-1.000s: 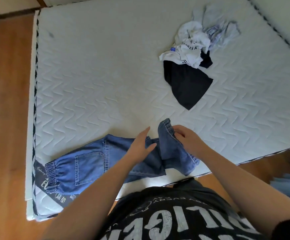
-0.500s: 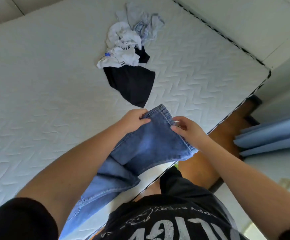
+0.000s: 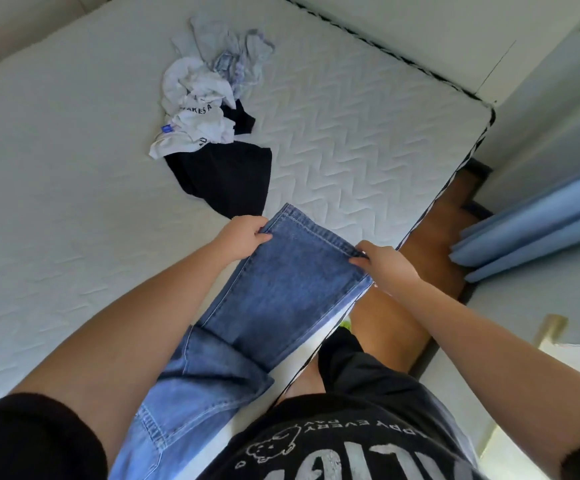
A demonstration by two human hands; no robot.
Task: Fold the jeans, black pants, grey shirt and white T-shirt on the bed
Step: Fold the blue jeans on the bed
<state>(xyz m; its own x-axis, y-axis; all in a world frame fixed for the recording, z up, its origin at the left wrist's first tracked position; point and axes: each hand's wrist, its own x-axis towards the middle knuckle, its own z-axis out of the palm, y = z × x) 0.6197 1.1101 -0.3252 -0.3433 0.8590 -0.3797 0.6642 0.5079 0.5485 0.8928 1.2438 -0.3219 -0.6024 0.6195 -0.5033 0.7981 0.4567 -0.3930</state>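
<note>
Left hand (image 3: pixel 242 237) pinches one corner of the jeans' (image 3: pixel 281 292) leg hem and right hand (image 3: pixel 384 266) pinches the opposite corner, fingers curled over the stitched edge, the leg stretched flat between them. From that hem the jeans run back along the near edge of the bed (image 3: pixel 74 202), the lower part bunched beside the person's black printed shirt (image 3: pixel 351 445). Just beyond the hem lie the black pants (image 3: pixel 226 174), the crumpled white T-shirt (image 3: pixel 195 112) resting on them, and the grey shirt (image 3: pixel 236 53) touching its far side.
</note>
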